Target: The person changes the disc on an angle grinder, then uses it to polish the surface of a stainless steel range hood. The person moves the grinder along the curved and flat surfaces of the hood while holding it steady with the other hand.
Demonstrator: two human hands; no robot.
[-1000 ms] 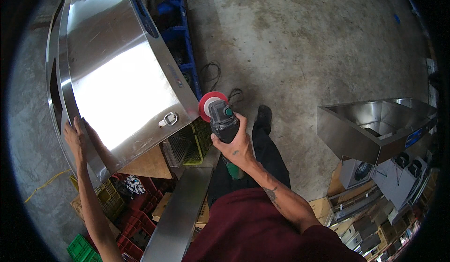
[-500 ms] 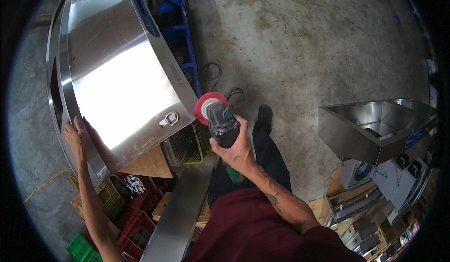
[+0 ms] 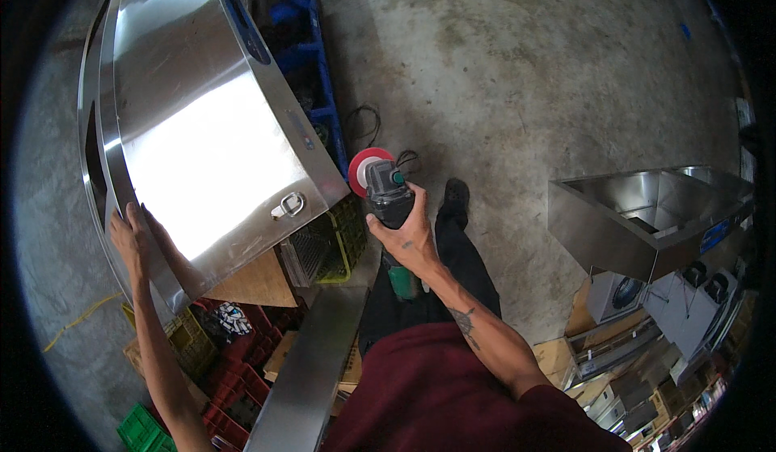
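My right hand (image 3: 406, 238) is wrapped round the dark body of an angle grinder (image 3: 390, 196). A red-rimmed disc with a pale centre (image 3: 370, 169) faces upward on the tool's head, close to the corner of a large, shiny stainless steel sink (image 3: 182, 113) on the left. I cannot tell whether disc and steel touch. A small bright metal loop (image 3: 292, 204) shows on the steel near that corner. My left hand (image 3: 132, 240) lies on the sink's near-left rim, fingers stretched out along the metal. The grinder's green rear end (image 3: 404, 282) hangs below my right wrist.
Blue bins (image 3: 323, 72) stand beyond the steel piece, and a yellow-green crate (image 3: 347, 246) sits beneath it. A long metal strip (image 3: 311, 363) lies by my legs above red crates (image 3: 230, 383). A cable (image 3: 368, 121) trails on the concrete. Another steel sink (image 3: 638, 206) stands at right.
The grinder in my right hand has shifted slightly up and to the right. The steel corner beside it has also shifted a little the same way. My left hand has barely moved.
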